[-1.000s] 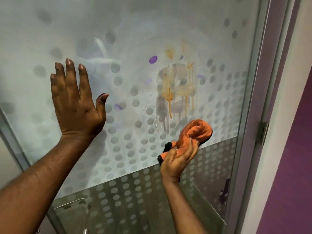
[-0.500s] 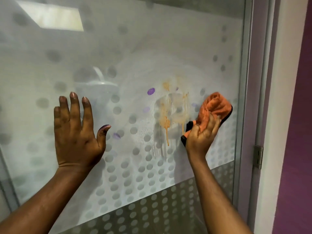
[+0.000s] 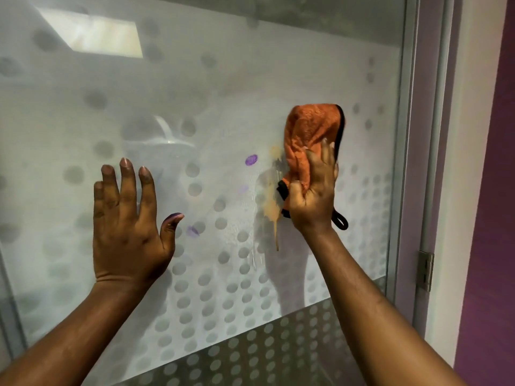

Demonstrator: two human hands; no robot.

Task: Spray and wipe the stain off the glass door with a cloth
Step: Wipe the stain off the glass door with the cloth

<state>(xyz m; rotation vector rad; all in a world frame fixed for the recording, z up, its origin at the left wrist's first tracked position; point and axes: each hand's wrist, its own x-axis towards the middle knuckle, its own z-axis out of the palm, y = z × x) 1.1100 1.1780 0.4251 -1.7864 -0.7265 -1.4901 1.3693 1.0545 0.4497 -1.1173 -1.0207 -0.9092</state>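
While right hand (image 3: pixel 312 196) grips orange cloth (image 3: pixel 309 135) over stain (image 3: pixel 271 210), left hand (image 3: pixel 128 232) splayed on glass door (image 3: pixel 223 79)

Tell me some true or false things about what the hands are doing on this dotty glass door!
1. The right hand presses an orange cloth against the glass door. True.
2. The left hand holds a spray bottle. False: it is empty, spread flat on the glass.
3. An orange stain still drips down beside the cloth. True.
4. The glass is wiped completely clean. False: the stain and some purple spots remain.
5. The hinge is on the left of the door. False: it is on the right edge.
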